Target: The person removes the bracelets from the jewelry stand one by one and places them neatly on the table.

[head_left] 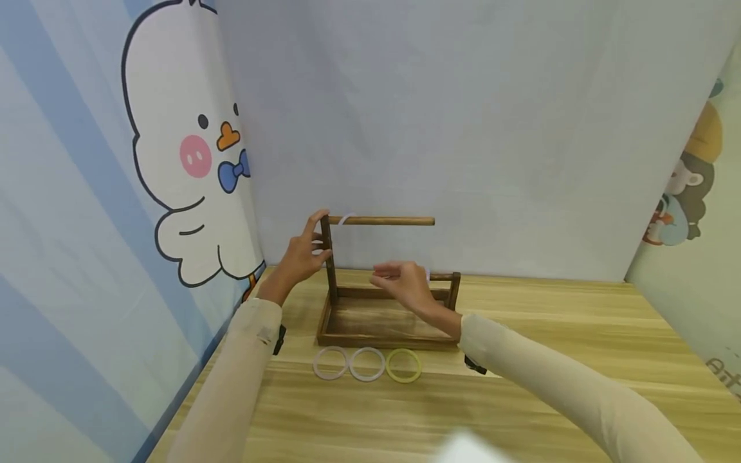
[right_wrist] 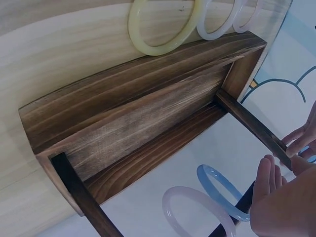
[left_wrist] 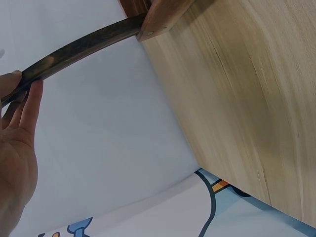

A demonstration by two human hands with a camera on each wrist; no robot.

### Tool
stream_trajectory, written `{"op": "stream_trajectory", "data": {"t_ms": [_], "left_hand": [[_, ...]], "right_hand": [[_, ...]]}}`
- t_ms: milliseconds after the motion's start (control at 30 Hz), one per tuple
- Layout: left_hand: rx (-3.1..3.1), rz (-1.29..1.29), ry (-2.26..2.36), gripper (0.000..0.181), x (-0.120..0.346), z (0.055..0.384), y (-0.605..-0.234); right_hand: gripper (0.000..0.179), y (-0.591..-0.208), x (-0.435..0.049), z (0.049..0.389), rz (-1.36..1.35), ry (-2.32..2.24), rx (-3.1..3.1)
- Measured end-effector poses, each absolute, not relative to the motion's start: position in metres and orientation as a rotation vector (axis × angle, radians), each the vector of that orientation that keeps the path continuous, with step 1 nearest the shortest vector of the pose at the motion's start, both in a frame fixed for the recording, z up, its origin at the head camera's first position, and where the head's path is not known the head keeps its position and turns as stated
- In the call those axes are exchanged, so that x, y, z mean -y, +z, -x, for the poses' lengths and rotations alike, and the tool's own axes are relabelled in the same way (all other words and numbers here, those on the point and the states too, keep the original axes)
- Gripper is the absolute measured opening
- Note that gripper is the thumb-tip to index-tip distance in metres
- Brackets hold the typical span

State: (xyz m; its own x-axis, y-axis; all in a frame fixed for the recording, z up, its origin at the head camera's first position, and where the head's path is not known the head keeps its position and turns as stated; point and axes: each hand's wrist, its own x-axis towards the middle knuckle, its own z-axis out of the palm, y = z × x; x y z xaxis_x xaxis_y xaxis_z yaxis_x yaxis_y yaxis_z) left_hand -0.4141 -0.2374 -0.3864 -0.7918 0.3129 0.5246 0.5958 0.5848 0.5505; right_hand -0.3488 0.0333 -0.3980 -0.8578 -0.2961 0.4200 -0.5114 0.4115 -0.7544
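A dark wooden bangle stand (head_left: 390, 343) has a tray base, a tall left post (head_left: 328, 257) and a shorter right post. My left hand (head_left: 298, 258) grips the tall post near its top, thumb and fingers on opposite sides. A pale ring (head_left: 346, 218) hangs on the upper rod (head_left: 388, 220) beside that post. Over the lower rod is my right hand (head_left: 407, 284), fingers stretched leftward and nothing seen between them and the thumb. In the right wrist view a blue ring (right_wrist: 222, 185) and a pinkish ring (right_wrist: 173, 197) circle the dark lower rod, the blue one right beside my palm.
On the table (head_left: 521, 399), a pinkish ring (head_left: 330, 377), a whitish ring (head_left: 367, 379) and a yellow ring (head_left: 404, 380) lie in a row before the tray. A grey backdrop (head_left: 463, 128) stands close behind the stand. A printed wall (head_left: 87, 257) borders the left.
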Motion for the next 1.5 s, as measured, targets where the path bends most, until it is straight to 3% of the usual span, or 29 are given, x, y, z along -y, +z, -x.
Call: {"op": "stream_trajectory", "data": {"t_ms": [1500], "left_hand": [[2.435, 0.719, -1.052, 0.090, 0.238, 0.418, -0.389]], "right_hand": [[0.029, -0.374, 0.019, 0.397, -0.775, 1.365, 2.283]]}}
